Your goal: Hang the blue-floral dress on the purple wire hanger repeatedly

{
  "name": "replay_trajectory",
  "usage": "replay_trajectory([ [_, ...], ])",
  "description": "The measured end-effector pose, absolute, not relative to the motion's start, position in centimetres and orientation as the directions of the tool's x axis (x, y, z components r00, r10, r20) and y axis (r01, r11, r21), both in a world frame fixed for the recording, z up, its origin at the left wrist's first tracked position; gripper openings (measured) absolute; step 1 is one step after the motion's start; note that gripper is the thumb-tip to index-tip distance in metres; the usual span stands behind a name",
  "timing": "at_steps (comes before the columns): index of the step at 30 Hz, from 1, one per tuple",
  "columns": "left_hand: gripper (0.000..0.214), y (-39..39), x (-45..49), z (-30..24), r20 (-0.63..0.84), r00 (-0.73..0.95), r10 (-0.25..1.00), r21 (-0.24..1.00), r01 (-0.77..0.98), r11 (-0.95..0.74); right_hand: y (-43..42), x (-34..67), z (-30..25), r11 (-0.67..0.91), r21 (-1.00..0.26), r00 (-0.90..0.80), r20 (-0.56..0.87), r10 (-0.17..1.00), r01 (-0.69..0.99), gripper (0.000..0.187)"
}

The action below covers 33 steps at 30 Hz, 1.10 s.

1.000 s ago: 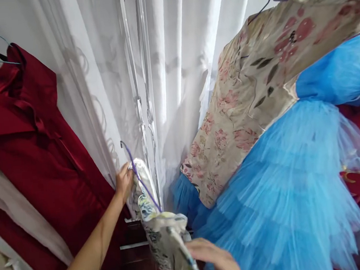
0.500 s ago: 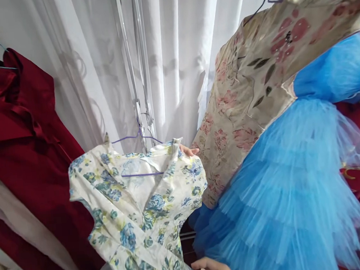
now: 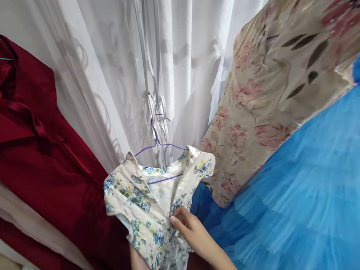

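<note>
A thin white floral top [image 3: 152,221], soft and creased, sits on a slim purple wire hanger [image 3: 157,141] in the middle of the view, between a smooth dark red garment [image 3: 53,163] and a frilled blue tulle skirt [image 3: 298,192], before a pleated white curtain [image 3: 105,74]. Its V neckline and hook point upward; its long axis runs down to a bunched lower end. The right hand [image 3: 188,226] pinches the neckline edge, thumb against curled fingers. The left hand [image 3: 141,266] supports the side, its fingers hidden behind cloth, so their state cannot be told.

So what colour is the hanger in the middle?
The hanger is purple; the head view shows it.
</note>
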<state>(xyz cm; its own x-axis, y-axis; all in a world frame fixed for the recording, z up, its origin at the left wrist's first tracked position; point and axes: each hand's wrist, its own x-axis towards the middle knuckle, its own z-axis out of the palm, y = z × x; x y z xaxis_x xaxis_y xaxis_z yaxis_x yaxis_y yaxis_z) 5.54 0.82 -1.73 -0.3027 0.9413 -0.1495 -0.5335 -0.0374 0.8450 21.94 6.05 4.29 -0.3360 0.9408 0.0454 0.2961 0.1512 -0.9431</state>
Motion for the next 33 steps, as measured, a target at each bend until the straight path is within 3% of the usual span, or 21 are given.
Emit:
replay_trajectory([
  [3, 0.072, 0.2, 4.0, -2.2, -0.217, -0.371, 0.903, 0.907, -0.419, 0.046, 6.8, 19.9, 4.1, 0.211, -0.873, -0.345, 0.052, 0.937, 0.440, 0.035],
  [7, 0.060, 1.1, 3.3, -2.0, -0.069, -0.379, 0.923, 0.990, -0.138, 0.018, 6.6, 19.4, 3.9, 0.249, -0.809, -0.351, 0.056, 0.935, 0.533, 0.035],
  [10, 0.048, 1.6, 3.1, -2.1, 0.023, -0.358, 0.934, 1.000, 0.005, -0.023, 6.1, 19.7, 3.4, 0.193, -0.878, -0.340, 0.037, 0.940, 0.438, 0.034],
  [12, 0.046, 1.6, 2.9, -2.2, 0.152, -0.494, 0.856, 0.988, 0.110, -0.111, 5.8, 19.8, 2.9, 0.096, -0.951, -0.319, -0.003, 0.948, 0.295, 0.036],
  [14, 0.050, 1.5, 2.7, -2.0, 0.408, -0.674, 0.616, 0.913, 0.305, -0.271, 5.6, 19.9, 2.5, -0.010, -0.988, -0.306, -0.058, 0.950, 0.156, 0.040],
  [16, 0.051, 1.5, 2.8, -1.4, 0.648, -0.653, 0.391, 0.761, 0.531, -0.374, 5.5, 20.0, 2.5, -0.075, -0.995, -0.300, -0.093, 0.949, 0.069, 0.043],
  [17, 0.047, 1.5, 3.1, -0.9, 0.726, -0.562, 0.397, 0.688, 0.606, -0.400, 5.4, 20.1, 2.7, -0.087, -0.995, -0.300, -0.098, 0.949, 0.049, 0.043],
  [18, 0.041, 1.7, 3.5, -0.5, 0.757, -0.440, 0.483, 0.641, 0.643, -0.420, 5.3, 20.1, 3.0, -0.089, -0.995, -0.301, -0.096, 0.949, 0.035, 0.043],
  [20, 0.023, 2.0, 4.7, 0.3, 0.681, -0.210, 0.701, 0.641, 0.634, -0.433, 5.1, 20.3, 3.8, -0.082, -0.997, -0.308, -0.082, 0.948, 0.013, 0.039],
  [23, 0.015, 2.7, 6.7, 0.5, 0.550, -0.081, 0.831, 0.701, 0.586, -0.407, 4.7, 20.3, 5.4, -0.062, -0.997, -0.310, -0.043, 0.950, -0.051, 0.031],
  [28, 0.013, 3.6, 8.7, -0.7, 0.514, -0.156, 0.844, 0.755, 0.549, -0.358, 5.5, 20.5, 6.5, -0.044, -0.994, -0.307, -0.011, 0.952, -0.103, 0.022],
  [33, 0.019, 4.8, 7.4, -2.7, 0.450, -0.377, 0.809, 0.843, 0.479, -0.246, 8.2, 21.3, 2.9, -0.027, -0.988, -0.212, -0.059, 0.975, 0.150, 0.022],
])
